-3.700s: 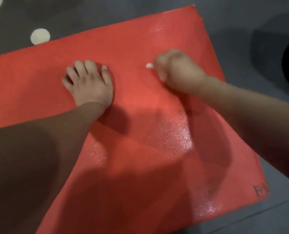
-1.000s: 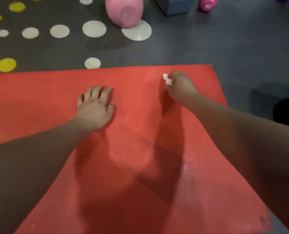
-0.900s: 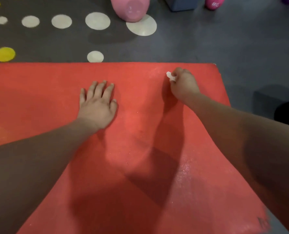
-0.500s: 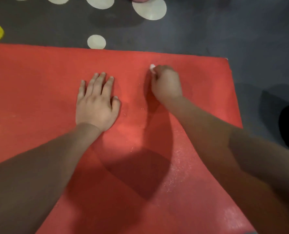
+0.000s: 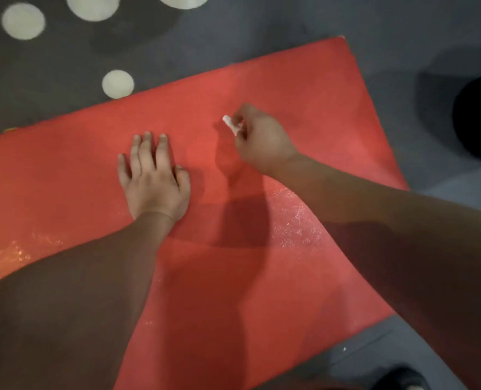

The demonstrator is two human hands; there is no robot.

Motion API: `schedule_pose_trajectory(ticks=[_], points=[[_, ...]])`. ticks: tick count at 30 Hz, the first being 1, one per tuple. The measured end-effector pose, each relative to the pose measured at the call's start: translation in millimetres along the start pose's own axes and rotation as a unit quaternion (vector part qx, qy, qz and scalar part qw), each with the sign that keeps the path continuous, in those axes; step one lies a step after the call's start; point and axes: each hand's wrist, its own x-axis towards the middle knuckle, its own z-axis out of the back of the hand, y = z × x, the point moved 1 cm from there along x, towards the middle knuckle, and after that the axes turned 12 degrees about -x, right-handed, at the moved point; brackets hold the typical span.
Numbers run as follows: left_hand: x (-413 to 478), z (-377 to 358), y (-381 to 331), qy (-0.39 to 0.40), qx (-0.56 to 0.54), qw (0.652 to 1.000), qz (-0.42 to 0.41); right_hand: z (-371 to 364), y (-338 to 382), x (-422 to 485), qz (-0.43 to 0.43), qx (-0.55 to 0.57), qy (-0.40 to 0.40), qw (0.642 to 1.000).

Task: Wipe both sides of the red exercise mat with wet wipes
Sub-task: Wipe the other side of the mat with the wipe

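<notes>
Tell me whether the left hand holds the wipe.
No, the left hand lies flat on the red mat; the right hand pinches the wipe.

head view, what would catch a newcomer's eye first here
The big red mat fills most of the view, lying on a dark floor with pale round dots at the upper left. On it, the left hand rests flat with fingers spread, while the right hand pinches a small white wipe. Shiny wet patches glisten near the right forearm.
</notes>
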Motion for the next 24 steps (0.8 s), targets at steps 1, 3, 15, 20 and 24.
schedule_pose_trajectory(ticks=[1, 3, 15, 20, 24], points=[[1, 0, 1, 0.001, -0.003, 1.000, 0.001, 4, -3, 3, -0.027, 0.042, -0.003, 0.999], [4, -1, 2, -0.008, -0.013, 1.000, 0.001, 12, -10, 14, -0.068, 0.099, -0.003, 0.993], [7, -2, 7, -0.013, -0.019, 1.000, -0.016, 5, -25, 21, -0.043, -0.080, -0.048, 0.995], [10, -4, 7, -0.022, -0.011, 1.000, -0.015, -8, -24, 30, 0.001, -0.121, -0.014, 0.993], [11, -8, 9, -0.032, -0.005, 0.999, -0.020, 10, -52, 89, -0.123, -0.177, -0.132, 0.968]])
